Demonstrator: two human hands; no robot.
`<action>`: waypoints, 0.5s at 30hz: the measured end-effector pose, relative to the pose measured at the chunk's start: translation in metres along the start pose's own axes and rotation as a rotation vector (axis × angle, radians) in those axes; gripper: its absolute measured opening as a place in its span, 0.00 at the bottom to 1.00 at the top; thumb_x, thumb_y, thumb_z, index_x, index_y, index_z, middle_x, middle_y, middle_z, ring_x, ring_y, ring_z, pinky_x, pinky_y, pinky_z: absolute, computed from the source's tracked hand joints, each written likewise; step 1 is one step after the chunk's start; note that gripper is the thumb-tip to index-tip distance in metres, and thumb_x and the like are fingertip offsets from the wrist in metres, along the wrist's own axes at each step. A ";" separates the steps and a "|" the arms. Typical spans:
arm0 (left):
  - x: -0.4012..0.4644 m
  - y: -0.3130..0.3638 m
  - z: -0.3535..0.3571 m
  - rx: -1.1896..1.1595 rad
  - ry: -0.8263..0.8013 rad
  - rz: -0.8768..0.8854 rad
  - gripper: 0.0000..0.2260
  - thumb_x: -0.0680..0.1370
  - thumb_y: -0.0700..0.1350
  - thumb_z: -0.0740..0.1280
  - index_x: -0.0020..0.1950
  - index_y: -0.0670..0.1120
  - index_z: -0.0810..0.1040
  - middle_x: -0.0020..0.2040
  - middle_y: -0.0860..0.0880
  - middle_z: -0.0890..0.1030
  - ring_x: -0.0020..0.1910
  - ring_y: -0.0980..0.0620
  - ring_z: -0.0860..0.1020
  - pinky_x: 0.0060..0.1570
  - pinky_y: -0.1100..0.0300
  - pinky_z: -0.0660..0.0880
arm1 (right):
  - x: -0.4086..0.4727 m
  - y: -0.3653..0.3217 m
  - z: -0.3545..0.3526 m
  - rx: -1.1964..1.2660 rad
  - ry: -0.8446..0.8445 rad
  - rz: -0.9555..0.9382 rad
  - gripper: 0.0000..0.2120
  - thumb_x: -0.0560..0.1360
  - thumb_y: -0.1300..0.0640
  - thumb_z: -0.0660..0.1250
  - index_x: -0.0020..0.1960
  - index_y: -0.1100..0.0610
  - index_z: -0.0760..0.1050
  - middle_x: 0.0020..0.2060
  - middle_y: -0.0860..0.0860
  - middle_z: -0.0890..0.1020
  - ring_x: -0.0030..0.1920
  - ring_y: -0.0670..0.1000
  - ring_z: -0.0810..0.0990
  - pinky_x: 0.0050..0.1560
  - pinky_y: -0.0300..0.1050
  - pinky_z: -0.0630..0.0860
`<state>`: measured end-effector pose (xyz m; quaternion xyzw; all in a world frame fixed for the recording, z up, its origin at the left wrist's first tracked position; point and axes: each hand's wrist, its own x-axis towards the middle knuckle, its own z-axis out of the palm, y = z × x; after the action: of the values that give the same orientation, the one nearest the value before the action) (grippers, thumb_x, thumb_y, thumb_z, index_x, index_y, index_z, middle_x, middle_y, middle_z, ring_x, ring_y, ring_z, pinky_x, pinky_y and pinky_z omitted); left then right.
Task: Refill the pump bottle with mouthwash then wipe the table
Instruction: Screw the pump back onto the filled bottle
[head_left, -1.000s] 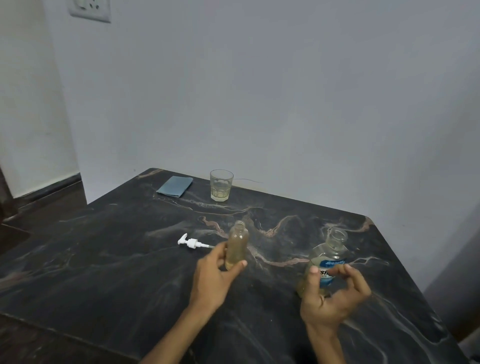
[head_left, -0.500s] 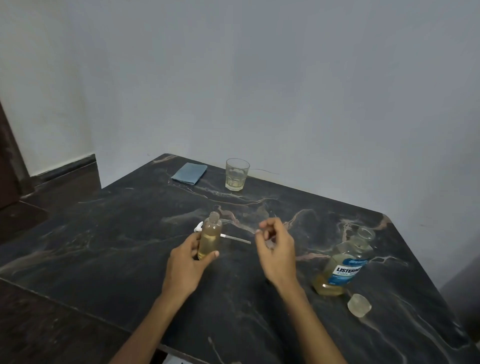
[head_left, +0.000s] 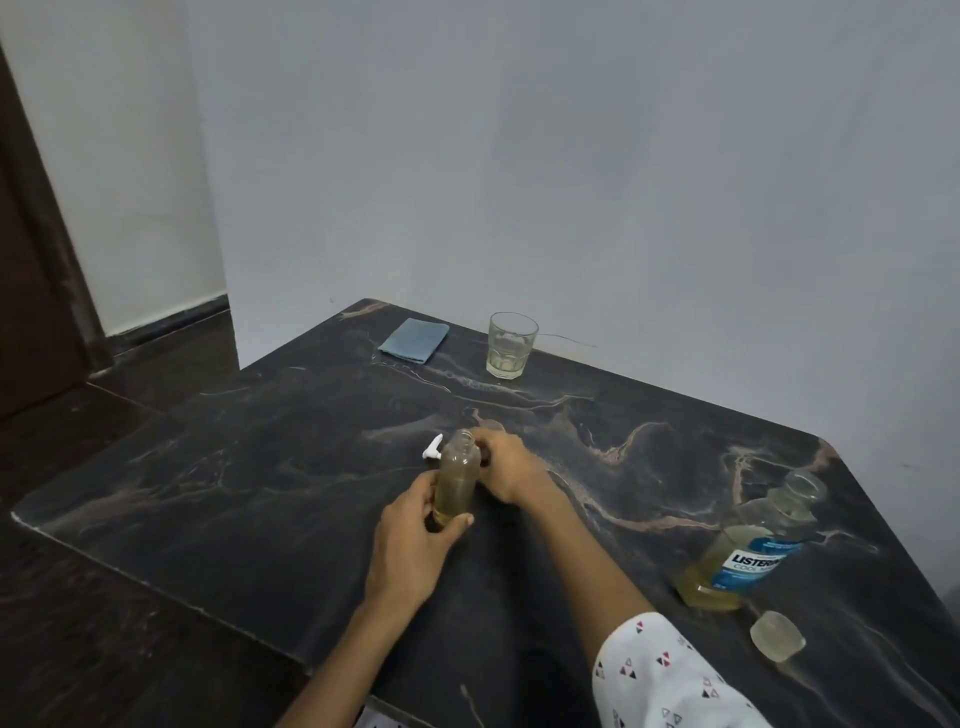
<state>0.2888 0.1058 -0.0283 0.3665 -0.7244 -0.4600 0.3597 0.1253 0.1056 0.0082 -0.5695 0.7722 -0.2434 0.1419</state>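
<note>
While the small clear pump bottle (head_left: 457, 480) stands mid-table, uncapped, yellow-filled, left hand (head_left: 415, 545) wraps its base; right hand (head_left: 506, 467) reaches behind it toward the white pump head (head_left: 432, 448), grip unclear. Risk: an elbow nudging the open mouthwash bottle (head_left: 748, 545) spills it.

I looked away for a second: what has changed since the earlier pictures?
The right hand let go of the mouthwash bottle and crossed left to the white pump behind the small bottle. The left hand keeps its grip on that bottle. Glass, blue cloth and cap lie as before.
</note>
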 end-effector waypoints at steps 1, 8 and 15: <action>-0.001 0.000 0.000 0.032 -0.006 -0.006 0.20 0.68 0.41 0.76 0.57 0.50 0.76 0.47 0.56 0.82 0.48 0.60 0.81 0.52 0.57 0.78 | 0.002 -0.002 0.002 -0.029 -0.011 -0.009 0.05 0.74 0.59 0.67 0.47 0.51 0.77 0.46 0.50 0.80 0.48 0.50 0.77 0.52 0.48 0.75; -0.007 0.004 0.000 0.230 0.011 -0.033 0.26 0.71 0.48 0.73 0.67 0.52 0.67 0.60 0.54 0.77 0.59 0.53 0.76 0.57 0.50 0.75 | 0.004 -0.007 0.006 -0.061 -0.009 -0.015 0.08 0.75 0.60 0.62 0.41 0.48 0.74 0.45 0.53 0.82 0.47 0.54 0.79 0.52 0.54 0.76; -0.012 0.004 -0.004 0.310 0.009 -0.036 0.28 0.74 0.51 0.70 0.71 0.51 0.63 0.65 0.56 0.73 0.64 0.56 0.73 0.58 0.54 0.74 | -0.004 -0.010 -0.021 0.193 0.312 0.047 0.12 0.76 0.65 0.65 0.58 0.56 0.77 0.53 0.52 0.81 0.51 0.49 0.80 0.52 0.40 0.75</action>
<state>0.2974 0.1159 -0.0259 0.4327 -0.7783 -0.3473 0.2939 0.1240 0.1111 0.0307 -0.4901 0.7710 -0.3985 0.0802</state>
